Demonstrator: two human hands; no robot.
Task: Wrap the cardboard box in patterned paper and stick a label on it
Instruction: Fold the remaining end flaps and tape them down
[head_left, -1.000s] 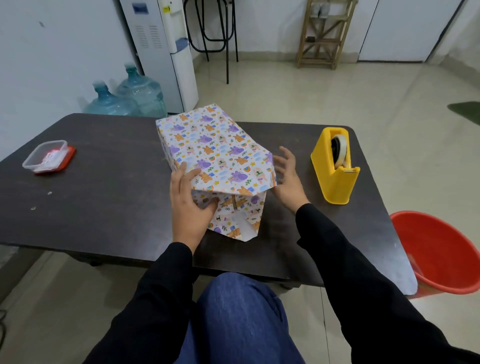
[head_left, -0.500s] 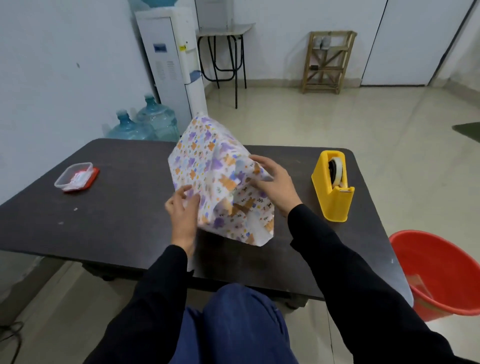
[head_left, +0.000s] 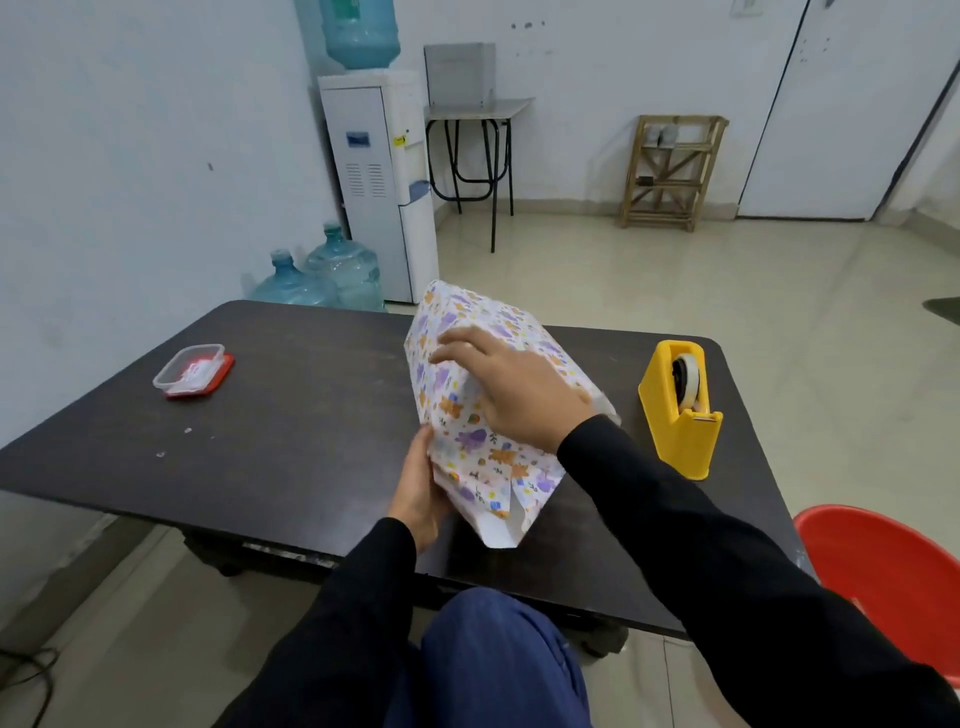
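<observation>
The wrapped box (head_left: 483, 395) stands tilted on the dark table (head_left: 291, 415), near the table's middle and slightly toward my side, its patterned paper covering every face I can see. The upper end leans away from me toward 12 o'clock; the lower end points back toward 6 o'clock, where loose white-backed paper flaps (head_left: 506, 519) hang unfolded and unsecured.

My right hand (head_left: 514, 387) lies flat and spread across the upper face of the box, palm down, fingers reaching toward 10 o'clock. It presses on the paper and grips nothing. My left hand (head_left: 418, 493) is at the box's lower left edge, roughly 7 o'clock from the right hand, cupped against the side of the paper. The fingers are tucked behind the package (hidden from this angle), so it appears to be clasping the edge, but I cannot confirm how firmly.

The yellow tape dispenser (head_left: 680, 410) stands upright at 3 o'clock from the box, well apart from it and close to the table's right edge. A small clear container with a red lid (head_left: 192, 370) sits at 9 o'clock, far across the table. A red bucket (head_left: 883, 587) is on the floor off the table's near right corner, at about 4 o'clock.
</observation>
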